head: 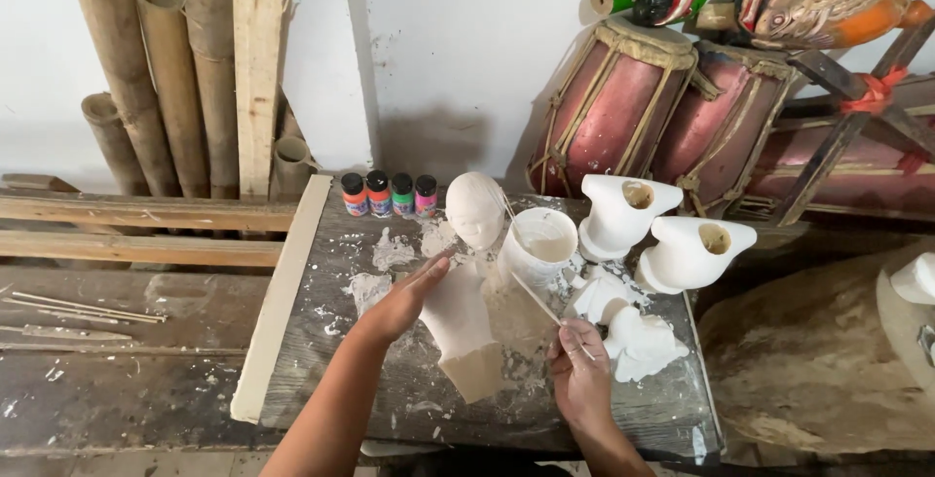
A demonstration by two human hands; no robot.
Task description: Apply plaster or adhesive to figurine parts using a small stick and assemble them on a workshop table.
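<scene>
Workbench (pixel 321 341): four paint bottles (pixel 389 195), two drums (pixel 662 112).

I note a matt white, chalky figure (pixel 466 326); a rough, weathered wooden desk (pixel 321 341) smeared with paint; glossy painted masks (pixel 818 5); dry bamboo poles (pixel 156 78).

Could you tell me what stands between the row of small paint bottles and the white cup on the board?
In the head view, a white head figure stands between the paint bottles and the white cup.
</scene>
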